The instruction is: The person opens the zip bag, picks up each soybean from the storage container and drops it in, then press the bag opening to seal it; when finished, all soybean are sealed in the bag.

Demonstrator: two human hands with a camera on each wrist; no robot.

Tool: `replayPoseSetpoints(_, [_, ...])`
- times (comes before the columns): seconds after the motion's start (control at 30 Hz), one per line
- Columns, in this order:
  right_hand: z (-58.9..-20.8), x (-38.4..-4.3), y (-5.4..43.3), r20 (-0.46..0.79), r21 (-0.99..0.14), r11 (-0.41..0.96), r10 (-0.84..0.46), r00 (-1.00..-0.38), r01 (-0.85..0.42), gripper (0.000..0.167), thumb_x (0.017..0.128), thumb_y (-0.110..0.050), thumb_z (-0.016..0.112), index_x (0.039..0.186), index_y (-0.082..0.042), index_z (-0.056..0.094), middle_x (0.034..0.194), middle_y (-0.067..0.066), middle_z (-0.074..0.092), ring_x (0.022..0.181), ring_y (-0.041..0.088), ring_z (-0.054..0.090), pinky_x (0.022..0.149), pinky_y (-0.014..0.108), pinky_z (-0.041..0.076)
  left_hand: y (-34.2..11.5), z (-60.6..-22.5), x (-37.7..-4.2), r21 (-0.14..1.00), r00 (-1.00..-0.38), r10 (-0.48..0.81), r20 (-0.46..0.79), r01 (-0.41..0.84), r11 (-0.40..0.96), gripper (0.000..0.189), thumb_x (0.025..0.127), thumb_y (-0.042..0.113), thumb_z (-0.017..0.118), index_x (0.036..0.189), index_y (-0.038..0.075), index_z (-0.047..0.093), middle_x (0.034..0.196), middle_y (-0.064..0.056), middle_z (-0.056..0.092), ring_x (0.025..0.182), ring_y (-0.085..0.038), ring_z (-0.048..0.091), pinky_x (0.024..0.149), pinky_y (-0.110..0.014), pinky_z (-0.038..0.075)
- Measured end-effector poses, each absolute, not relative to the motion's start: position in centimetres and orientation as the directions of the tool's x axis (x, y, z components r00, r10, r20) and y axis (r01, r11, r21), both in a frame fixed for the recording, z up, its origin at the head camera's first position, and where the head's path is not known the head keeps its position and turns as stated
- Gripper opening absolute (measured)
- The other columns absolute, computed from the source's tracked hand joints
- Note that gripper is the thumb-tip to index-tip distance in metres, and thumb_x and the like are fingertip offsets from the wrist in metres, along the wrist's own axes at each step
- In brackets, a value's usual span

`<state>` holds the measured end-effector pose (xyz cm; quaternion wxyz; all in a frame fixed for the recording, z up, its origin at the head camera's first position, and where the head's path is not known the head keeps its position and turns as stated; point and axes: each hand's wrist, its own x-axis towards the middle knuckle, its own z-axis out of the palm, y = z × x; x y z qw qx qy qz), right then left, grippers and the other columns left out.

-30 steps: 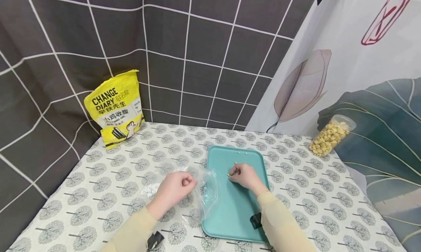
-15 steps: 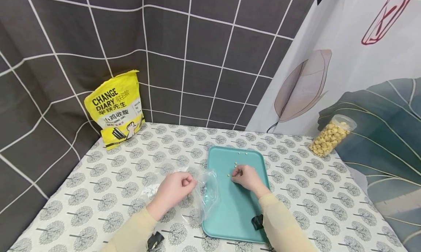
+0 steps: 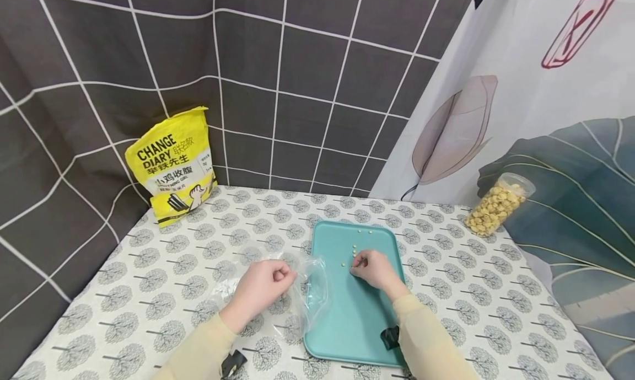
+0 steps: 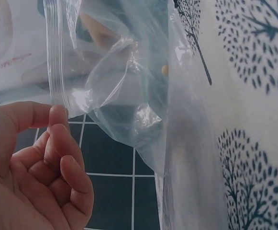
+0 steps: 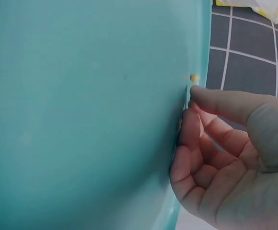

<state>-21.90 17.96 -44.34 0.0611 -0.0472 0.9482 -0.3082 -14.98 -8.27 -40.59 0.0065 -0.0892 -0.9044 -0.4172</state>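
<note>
My left hand [image 3: 263,287] pinches the edge of a clear zip-lock bag [image 4: 112,91] between thumb and index finger. The bag's mouth stands toward the right, overlapping the left rim of a teal tray [image 3: 347,319]. Over the middle of the tray, my right hand [image 3: 373,271] has its fingers curled and its thumb and index tips close together at the surface. I cannot tell whether a small piece is between them. Several small yellow kernels lie on the tray, one kernel [image 3: 343,265] just left of the fingertips. In the right wrist view, a kernel [image 5: 194,77] shows just past the thumb tip.
A yellow snack bag [image 3: 173,165] stands at the back left against the dark checked curtain [image 3: 317,54]. At the back right, a clear jar of popcorn [image 3: 498,204] leans tilted. A tree-print cloth [image 3: 163,278] covers the table.
My right hand has shifted slightly right and toward me, leaving the kernel that was at its fingertips lying on the tray. My left hand keeps its hold on the bag.
</note>
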Motion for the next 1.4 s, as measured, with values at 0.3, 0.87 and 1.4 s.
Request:
replayPoseSetpoints(0.3, [-43.7, -20.5, 17.3, -0.052, -0.644, 0.757, -0.183, -0.982, -0.107, 0.009, 0.080, -0.011, 0.072, 0.077, -0.012, 0.064, 0.063, -0.004, 0.056, 0.054, 0.009, 0.048, 0.051, 0.023, 0.040, -8.2, -40.6, -14.9, 0.758, -0.983, 0.161, 0.087, 0.170, 0.630, 0.016, 0.088, 0.020, 0.064, 0.072, 0.017, 0.062, 0.059, 0.009, 0.051, 0.053, -0.007, 0.045, 0.056, -0.022, 0.043])
replayPoseSetpoints(0.87, [-42.6, -18.3, 15.7, 0.093, -0.719, 0.538, -0.553, -0.828, -0.440, 0.007, 0.083, -0.012, 0.070, 0.085, -0.013, 0.064, 0.070, -0.010, 0.056, 0.061, 0.001, 0.048, 0.053, 0.020, 0.045, -8.2, -40.8, -15.2, 0.738, -0.984, 0.158, 0.085, 0.169, 0.653, 0.013, 0.087, 0.023, 0.064, 0.074, 0.020, 0.064, 0.061, 0.011, 0.053, 0.055, -0.007, 0.046, 0.057, -0.022, 0.043])
replayPoseSetpoints(1.4, [-42.3, -18.0, 15.3, 0.014, -0.761, 0.545, -0.529, -0.849, -0.352, 0.010, 0.083, -0.018, 0.072, 0.088, -0.012, 0.066, 0.073, -0.006, 0.058, 0.064, 0.005, 0.050, 0.057, 0.020, 0.045, -8.0, -40.7, -15.0, 0.748, -0.983, 0.167, 0.080, 0.170, 0.642, 0.014, 0.087, 0.022, 0.064, 0.073, 0.020, 0.063, 0.058, 0.010, 0.050, 0.052, -0.007, 0.044, 0.052, -0.022, 0.042])
